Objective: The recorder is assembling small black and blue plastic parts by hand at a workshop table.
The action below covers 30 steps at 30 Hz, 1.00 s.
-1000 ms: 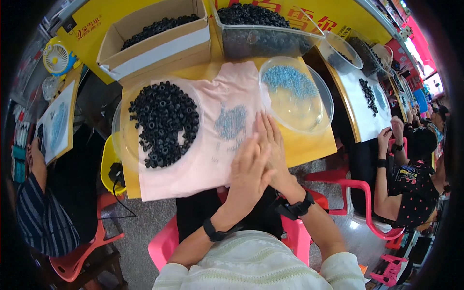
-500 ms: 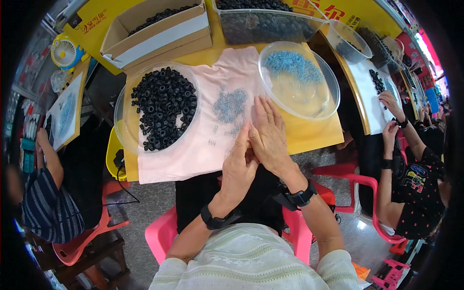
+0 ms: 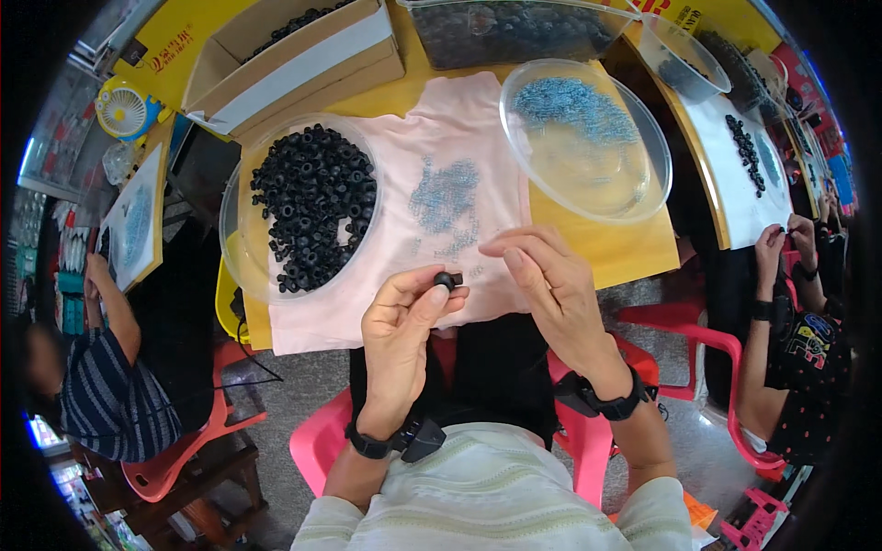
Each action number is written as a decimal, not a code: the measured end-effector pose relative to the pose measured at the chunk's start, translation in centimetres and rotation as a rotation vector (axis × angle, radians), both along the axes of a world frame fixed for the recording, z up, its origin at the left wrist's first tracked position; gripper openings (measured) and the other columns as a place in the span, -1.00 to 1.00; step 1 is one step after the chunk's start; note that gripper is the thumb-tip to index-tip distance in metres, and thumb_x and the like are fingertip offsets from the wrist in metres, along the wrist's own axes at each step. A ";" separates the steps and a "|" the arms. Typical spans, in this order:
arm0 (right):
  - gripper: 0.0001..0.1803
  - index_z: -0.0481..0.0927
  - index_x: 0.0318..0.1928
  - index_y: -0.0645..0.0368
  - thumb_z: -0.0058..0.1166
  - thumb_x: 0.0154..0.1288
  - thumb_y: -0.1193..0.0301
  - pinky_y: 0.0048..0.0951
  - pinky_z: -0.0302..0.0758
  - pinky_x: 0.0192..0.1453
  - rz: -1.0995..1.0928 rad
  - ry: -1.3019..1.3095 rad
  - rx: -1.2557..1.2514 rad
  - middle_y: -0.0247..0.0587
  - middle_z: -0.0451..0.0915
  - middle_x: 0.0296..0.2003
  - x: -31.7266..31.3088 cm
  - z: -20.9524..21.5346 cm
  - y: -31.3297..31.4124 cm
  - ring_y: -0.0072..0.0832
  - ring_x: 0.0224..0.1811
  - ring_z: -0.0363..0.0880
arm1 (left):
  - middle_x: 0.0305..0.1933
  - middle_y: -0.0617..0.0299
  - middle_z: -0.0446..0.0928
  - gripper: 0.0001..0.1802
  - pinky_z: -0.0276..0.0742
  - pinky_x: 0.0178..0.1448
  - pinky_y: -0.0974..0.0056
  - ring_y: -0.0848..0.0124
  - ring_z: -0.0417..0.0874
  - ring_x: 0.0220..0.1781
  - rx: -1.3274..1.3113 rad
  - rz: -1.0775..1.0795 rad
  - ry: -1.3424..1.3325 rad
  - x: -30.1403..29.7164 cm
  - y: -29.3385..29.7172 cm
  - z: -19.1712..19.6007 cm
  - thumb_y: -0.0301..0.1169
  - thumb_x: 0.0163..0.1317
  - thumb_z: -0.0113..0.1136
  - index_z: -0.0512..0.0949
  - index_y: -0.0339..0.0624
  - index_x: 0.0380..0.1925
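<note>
Plainly, the left hand (image 3: 395,332) pinches a half-hidden black piece (image 3: 446,280), while the right hand (image 3: 562,298) is half-open, its palm unseen.

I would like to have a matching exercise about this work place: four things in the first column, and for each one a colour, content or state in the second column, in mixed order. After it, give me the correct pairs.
Column one
1. Left hand
2. Round dish on the left
3. Round dish on the right
4. Cloth

Column two
A. contains blue pieces
B. pale pink
C. pinches a small black part
D. contains many black rings

Correct pairs: 1-C, 2-D, 3-A, 4-B
</note>
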State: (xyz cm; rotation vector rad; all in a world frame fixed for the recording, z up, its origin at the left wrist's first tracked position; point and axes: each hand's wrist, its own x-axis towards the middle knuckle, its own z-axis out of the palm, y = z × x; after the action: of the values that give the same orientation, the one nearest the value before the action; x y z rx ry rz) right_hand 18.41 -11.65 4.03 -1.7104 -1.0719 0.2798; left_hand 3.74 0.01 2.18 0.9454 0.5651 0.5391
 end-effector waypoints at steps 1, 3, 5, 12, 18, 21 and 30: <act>-0.80 0.59 -0.06 0.30 0.00 0.43 0.46 -0.31 0.48 -0.08 0.005 0.035 -0.028 -0.11 0.61 -0.24 -0.2 0.3 0.0 -0.20 -0.18 0.57 | -0.04 0.01 0.62 -0.74 0.65 0.13 0.31 0.30 0.71 -0.03 -0.034 0.010 -0.007 -0.2 0.1 0.6 -0.55 0.39 0.12 0.49 -0.42 0.04; -0.81 0.58 -0.09 0.30 0.00 0.44 0.44 -0.33 0.48 -0.16 0.035 0.061 -0.066 -0.12 0.58 -0.30 -0.8 0.6 0.1 -0.23 -0.27 0.56 | -0.05 0.02 0.62 -0.73 0.66 0.10 0.31 0.31 0.71 -0.04 -0.104 0.031 -0.025 -0.6 0.3 1.3 -0.54 0.39 0.13 0.49 -0.40 0.05; -0.81 0.57 -0.10 0.30 0.01 0.45 0.42 -0.37 0.47 -0.23 0.070 0.131 -0.079 -0.14 0.57 -0.34 -1.3 0.8 0.4 -0.29 -0.34 0.55 | -0.06 0.03 0.63 -0.73 0.65 0.08 0.33 0.33 0.71 -0.06 -0.111 -0.023 -0.068 -1.1 0.6 1.1 -0.53 0.39 0.15 0.50 -0.39 0.05; -0.79 0.58 -0.10 0.30 0.07 0.46 0.38 -0.56 0.47 -0.30 0.146 0.490 0.003 -0.24 0.63 -0.29 -2.0 0.7 1.1 -0.62 -0.36 0.53 | -0.09 0.10 0.63 -0.71 0.63 0.03 0.39 0.41 0.70 -0.13 -0.018 0.025 -0.022 -1.2 0.4 1.2 -0.54 0.34 0.19 0.50 -0.36 0.04; -0.81 0.60 -0.11 0.30 0.14 0.41 0.41 -0.58 0.49 -0.29 0.173 0.467 -0.024 -0.25 0.65 -0.30 -2.0 1.1 1.3 -0.65 -0.34 0.56 | -0.11 0.09 0.65 -0.71 0.62 0.02 0.38 0.41 0.71 -0.12 0.052 -0.001 -0.004 -1.1 0.2 1.2 -0.54 0.33 0.23 0.54 -0.36 0.03; -0.82 0.59 -0.12 0.30 0.13 0.41 0.42 -0.54 0.49 -0.31 0.188 0.364 -0.050 -0.23 0.65 -0.32 -1.8 1.4 1.2 -0.59 -0.35 0.58 | -0.13 0.10 0.66 -0.73 0.63 0.00 0.37 0.40 0.72 -0.14 0.057 -0.017 0.011 -1.2 0.4 0.9 -0.53 0.33 0.23 0.55 -0.35 0.02; -0.77 0.48 -0.35 0.18 0.17 0.30 0.31 -0.31 0.45 -0.36 0.148 -0.358 -0.053 -0.18 0.47 -0.44 -1.6 1.4 2.6 -0.24 -0.37 0.51 | -0.12 0.07 0.66 -0.74 0.64 -0.03 0.35 0.40 0.71 -0.17 0.021 -0.015 -0.052 -1.3 0.3 1.2 -0.53 0.35 0.20 0.55 -0.37 0.01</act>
State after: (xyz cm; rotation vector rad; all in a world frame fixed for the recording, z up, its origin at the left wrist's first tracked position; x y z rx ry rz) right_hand 16.76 -9.05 5.39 -1.7716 -1.4673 0.0951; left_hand 2.41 0.28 3.39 0.9522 0.5065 0.5550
